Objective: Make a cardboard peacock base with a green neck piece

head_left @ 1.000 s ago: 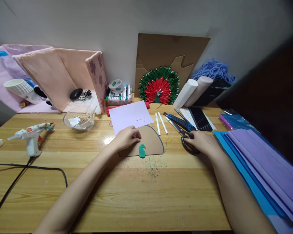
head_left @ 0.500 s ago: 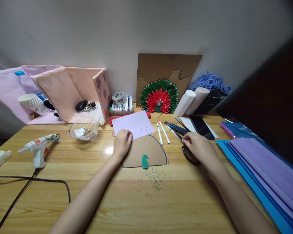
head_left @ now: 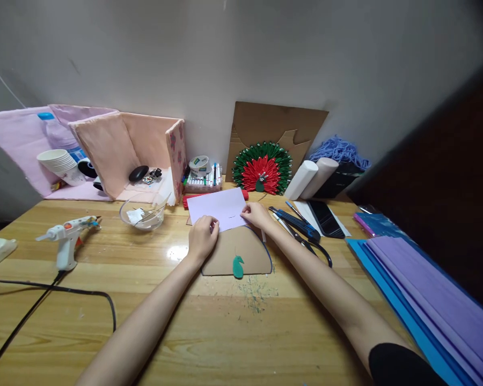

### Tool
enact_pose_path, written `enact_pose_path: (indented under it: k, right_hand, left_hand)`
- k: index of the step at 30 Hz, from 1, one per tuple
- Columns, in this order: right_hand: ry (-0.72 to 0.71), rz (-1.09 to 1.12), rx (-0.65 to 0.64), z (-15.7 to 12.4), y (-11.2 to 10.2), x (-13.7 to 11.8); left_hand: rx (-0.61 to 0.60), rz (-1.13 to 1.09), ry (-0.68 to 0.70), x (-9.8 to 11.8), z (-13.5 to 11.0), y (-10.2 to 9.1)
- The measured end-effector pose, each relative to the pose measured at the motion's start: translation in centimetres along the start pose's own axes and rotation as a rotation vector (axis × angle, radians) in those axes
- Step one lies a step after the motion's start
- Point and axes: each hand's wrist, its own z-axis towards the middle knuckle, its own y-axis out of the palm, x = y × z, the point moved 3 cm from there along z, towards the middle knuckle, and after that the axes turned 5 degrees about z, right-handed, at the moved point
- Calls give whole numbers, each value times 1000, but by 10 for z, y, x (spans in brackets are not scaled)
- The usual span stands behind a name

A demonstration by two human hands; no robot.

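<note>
A pale lilac sheet of paper [head_left: 217, 206] with small dark pen marks lies over the far part of a half-round piece of cardboard [head_left: 221, 252] with a blue-edged curve. At the sheet's lower left edge, my left hand [head_left: 203, 236] is closed with curled fingers. My right hand [head_left: 257, 215] pinches the sheet's right corner between thumb and fingertips. A green bird-shaped cutout [head_left: 238, 267] lies on the cardboard's straight near edge. Black-handled scissors [head_left: 320, 252] rest to the right, apart from my hands. My right forearm hides most of the white markers.
A glue gun [head_left: 66, 241] with its cord stands at left, near a clear bowl [head_left: 143, 214]. Behind are a marker box [head_left: 203, 182] and a red-green peacock craft [head_left: 262, 169]. Right lie a utility knife [head_left: 301, 225], a phone [head_left: 326, 219] and purple felt sheets [head_left: 434, 289].
My right hand has left the scissors and moved left onto the paper's right corner. The left hand stays at the paper's left side. The view has shifted slightly.
</note>
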Motion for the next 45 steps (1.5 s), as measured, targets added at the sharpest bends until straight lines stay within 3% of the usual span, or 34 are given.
enact_pose_path:
  k: [9, 23, 31, 38, 45]
  right_hand:
    - [27, -66, -91, 6, 5, -8]
    - [83, 3, 35, -3, -7, 9]
    - [53, -66, -81, 1, -2, -4]
    - [87, -194, -95, -3, -1, -23]
    - [185, -240, -55, -3, -4, -26]
  left_hand:
    - [24, -30, -16, -2, 0, 2]
    - [9, -20, -61, -1, 0, 1]
    - [20, -7, -74, -2, 1, 1]
    - [-39, -25, -16, 1, 0, 1]
    - [-135, -61, 93, 7, 0, 4]
